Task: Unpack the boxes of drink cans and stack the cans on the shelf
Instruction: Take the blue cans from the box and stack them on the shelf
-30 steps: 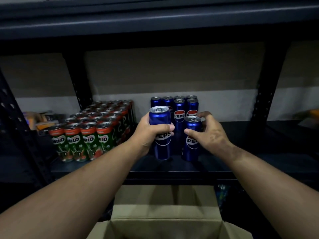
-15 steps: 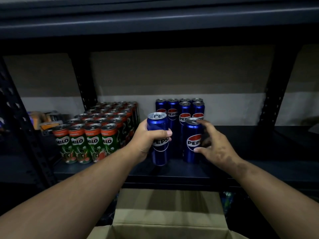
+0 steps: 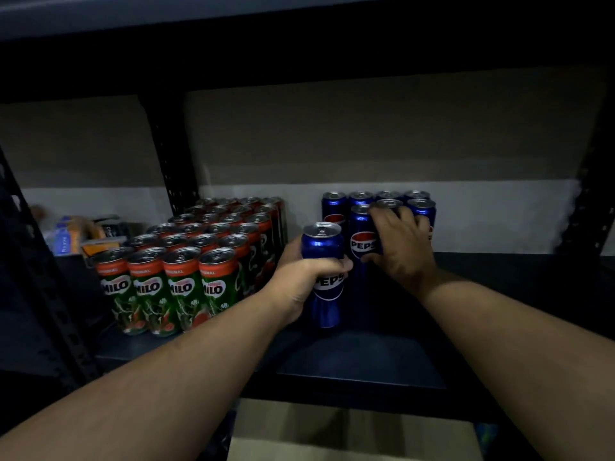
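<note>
left hand: fingers curled round smooth blue Pepsi can, upright at shelf front | right hand: wrapped on second Pepsi can beside glossy blue cluster | ribbed-top Milo cans left | cardboard box below

Dim storeroom, dark metal racking

Weak light is falling on the back wall — a drab tan band above, pale grey below — while perforated black uprights are framing it and an upper shelf board is shadowing everything beneath.
</note>
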